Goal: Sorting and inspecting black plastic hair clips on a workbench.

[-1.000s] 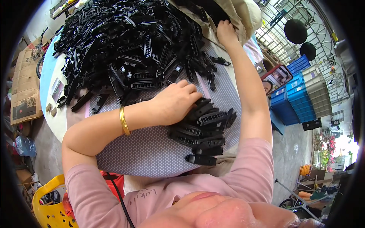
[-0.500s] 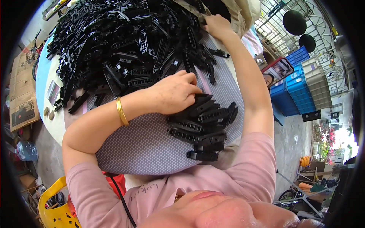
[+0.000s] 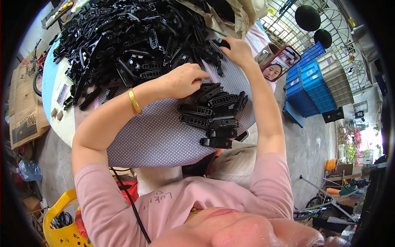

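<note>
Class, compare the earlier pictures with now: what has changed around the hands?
The right hand has come away from the beige sack, toward the wearer, and now holds a black plastic part. The left hand stays beside the small cluster of black parts.

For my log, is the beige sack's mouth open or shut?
Open: the beige sack has its edges parted around a dark gap, beyond the right hand.

Pretty bright daylight here, blown out to white well off the right edge of the rounded, grey-dotted cloth-covered worktop (image 3: 144,146). Glossy black plastic parts (image 3: 135,47) toward its far edge throw sharp white glints, but their gaps sink near-black. Fisheye bends the outer stuff, corners pure black.
</note>
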{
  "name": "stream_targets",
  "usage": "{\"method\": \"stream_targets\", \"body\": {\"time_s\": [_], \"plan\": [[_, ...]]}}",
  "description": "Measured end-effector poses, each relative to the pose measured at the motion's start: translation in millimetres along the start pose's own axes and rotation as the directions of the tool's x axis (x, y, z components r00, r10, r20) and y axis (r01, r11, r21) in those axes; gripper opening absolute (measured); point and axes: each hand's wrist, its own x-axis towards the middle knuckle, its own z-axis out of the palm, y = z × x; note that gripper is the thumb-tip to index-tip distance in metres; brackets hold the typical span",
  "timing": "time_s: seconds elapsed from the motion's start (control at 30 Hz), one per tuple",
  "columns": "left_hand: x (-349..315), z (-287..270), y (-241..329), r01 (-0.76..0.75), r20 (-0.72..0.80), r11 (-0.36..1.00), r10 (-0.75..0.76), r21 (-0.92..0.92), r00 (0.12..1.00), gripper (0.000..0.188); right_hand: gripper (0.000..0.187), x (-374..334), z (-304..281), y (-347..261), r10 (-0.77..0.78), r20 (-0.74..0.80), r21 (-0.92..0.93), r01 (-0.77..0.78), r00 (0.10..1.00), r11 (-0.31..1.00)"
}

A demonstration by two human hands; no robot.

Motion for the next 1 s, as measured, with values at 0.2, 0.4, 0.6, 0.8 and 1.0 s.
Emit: {"method": "stream_targets", "body": {"time_s": [0.2,0.4,0.6,0.8,1.0], "plan": [[8,-7,-7,0.081,-0.329,0.830,-0.307,-0.553,0.893,0.042,0.031,11,-32,-58,0.002,-0.183,0.560,0.102,0.983,0.822],[14,-13,-12,-0.110,-0.231,0.277,-0.458,-0.955,0.858,0.029,0.035,-11,-33,-97,-0.127,-0.257,0.583,0.258,0.958,0.770],[13,-26,-11,-0.025,-0.175,0.279,-0.528,-0.960,0.831,0.026,0.035,-17,-36,-93,-0.156,-0.184,0.697,0.241,0.970,0.675],[13,-34,-15,0.067,-0.046,0.194,-0.524,-0.979,0.851,0.026,0.036,-17,-40,-80,-0.102,-0.267,0.718,0.268,0.958,0.642],[11,-37,-24,0.171,-0.026,0.275,-0.592,-0.946,0.806,0.029,0.029,-23,-51,-93,-0.190,-0.265,0.715,0.325,0.945,0.619]]}}
